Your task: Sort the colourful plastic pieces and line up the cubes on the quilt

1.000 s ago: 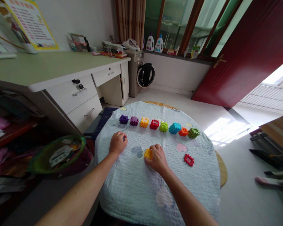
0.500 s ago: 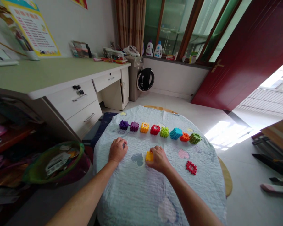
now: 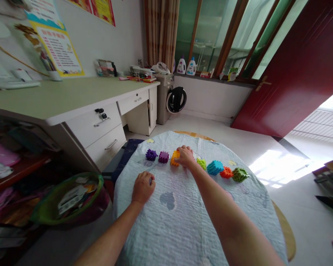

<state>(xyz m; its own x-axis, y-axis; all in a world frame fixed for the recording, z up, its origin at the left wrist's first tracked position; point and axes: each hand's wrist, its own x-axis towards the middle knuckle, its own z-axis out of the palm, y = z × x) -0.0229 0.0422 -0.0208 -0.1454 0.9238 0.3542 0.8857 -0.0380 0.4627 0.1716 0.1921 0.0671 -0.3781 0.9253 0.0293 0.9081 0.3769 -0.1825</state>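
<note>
My right hand (image 3: 185,156) reaches to the row of toothed plastic pieces. Its fingers are closed on a yellow toothed piece (image 3: 175,159) at the yellow stack's spot; where held piece and stack part, I cannot tell. The red stack beside it is almost fully covered by this hand. My left hand (image 3: 143,187) rests on the cloth with fingers curled, and I see nothing held in it. To the left in the row stand a dark purple stack (image 3: 151,154) and a magenta-purple one (image 3: 163,157). Rightward come lime (image 3: 201,163), blue (image 3: 215,167), orange (image 3: 226,172) and olive green (image 3: 240,174) stacks.
A pale blue quilted cloth (image 3: 177,229) covers the round table. A green-rimmed basket (image 3: 69,199) of mixed things stands on the floor at left. Behind are a desk (image 3: 94,90), a washing machine (image 3: 163,99) with its door open, and a red door (image 3: 288,74).
My right hand has carried the yellow piece forward from the table's middle to the row. The left hand stays in place. My right forearm now covers the loose red piece's spot. The view has shifted slightly.
</note>
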